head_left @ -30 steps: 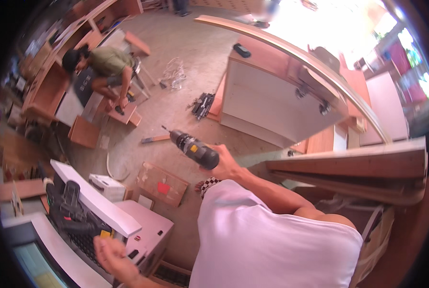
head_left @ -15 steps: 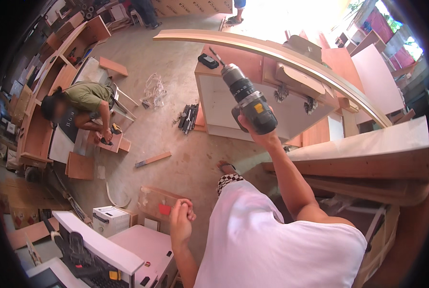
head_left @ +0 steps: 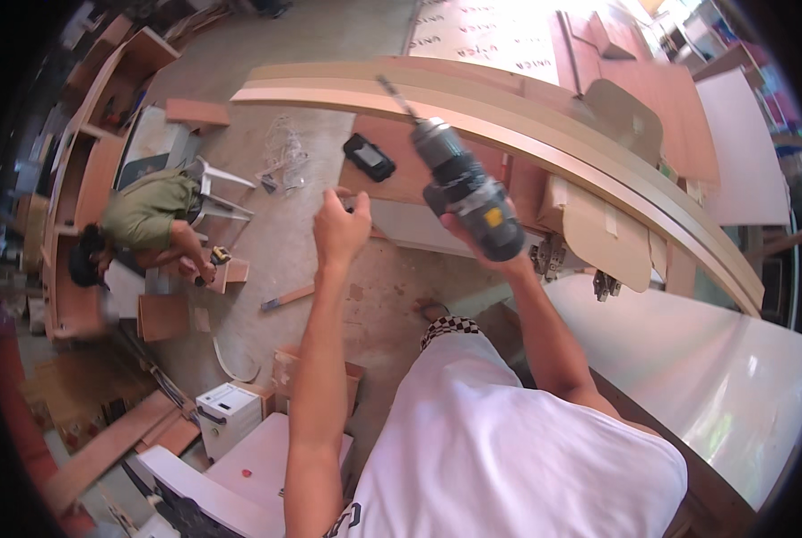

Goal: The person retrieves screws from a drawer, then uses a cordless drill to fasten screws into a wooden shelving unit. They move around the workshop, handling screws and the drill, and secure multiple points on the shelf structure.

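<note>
My right hand (head_left: 505, 265) grips the handle of a black-and-grey cordless drill (head_left: 469, 186) with a yellow patch. Its long bit (head_left: 396, 97) points up and to the left, in front of the long wooden boards. My left hand (head_left: 340, 229) is raised left of the drill, fingers curled together. Something small and dark shows at its fingertips, too small to name. Just beyond that hand, a black boxy case (head_left: 369, 157) with a grey face lies on the reddish-brown top of a cabinet (head_left: 401, 134).
Long pale boards (head_left: 500, 112) cross over the cabinet. Hinges (head_left: 605, 285) hang near a brown cardboard piece (head_left: 609, 229). A glossy white panel (head_left: 688, 359) lies at right. At left, a person in a green shirt (head_left: 154, 211) bends over wood pieces. A white box (head_left: 229, 414) stands lower left.
My left hand has risen from low beside my body to near the cabinet's edge. The drill stays in my right hand. The whole view has shifted.
</note>
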A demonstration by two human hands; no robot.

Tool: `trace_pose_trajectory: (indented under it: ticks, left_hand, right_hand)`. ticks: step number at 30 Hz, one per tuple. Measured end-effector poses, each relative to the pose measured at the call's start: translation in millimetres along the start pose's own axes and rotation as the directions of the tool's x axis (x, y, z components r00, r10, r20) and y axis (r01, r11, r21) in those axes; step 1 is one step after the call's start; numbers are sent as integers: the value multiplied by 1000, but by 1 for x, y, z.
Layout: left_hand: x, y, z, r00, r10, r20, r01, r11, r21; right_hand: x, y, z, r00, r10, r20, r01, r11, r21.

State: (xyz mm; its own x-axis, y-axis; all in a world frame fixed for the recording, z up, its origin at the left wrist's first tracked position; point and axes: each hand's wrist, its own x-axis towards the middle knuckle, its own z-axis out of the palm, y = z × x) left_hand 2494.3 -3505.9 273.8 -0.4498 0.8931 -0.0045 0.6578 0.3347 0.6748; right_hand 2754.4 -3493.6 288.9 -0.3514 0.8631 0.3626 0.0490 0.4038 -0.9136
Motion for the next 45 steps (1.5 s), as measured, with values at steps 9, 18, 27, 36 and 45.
trace_pose_trajectory:
  ticks: [9, 18, 27, 36, 45]
  left_hand:
    - [75, 2, 66, 885, 457, 83, -457, 889, -24]
    - [94, 25, 84, 819, 494, 293, -480, 869, -123]
    - [81, -5, 62, 808, 567, 160, -585, 804, 104]
    - [67, -18, 64, 816, 578, 10, -577, 816, -42]
    - [70, -29, 61, 842, 539, 40, -532, 840, -110]
  right_hand:
    - [17, 14, 7, 996, -86, 23, 85, 995, 58]
    - [23, 24, -13, 996, 92, -9, -91, 993, 76]
    - [47, 25, -6, 998, 67, 22, -66, 998, -24]
    - [84, 45, 3, 981, 85, 172, -86, 996, 2]
    - [93, 38, -4, 913, 361, 192, -359, 932, -46]
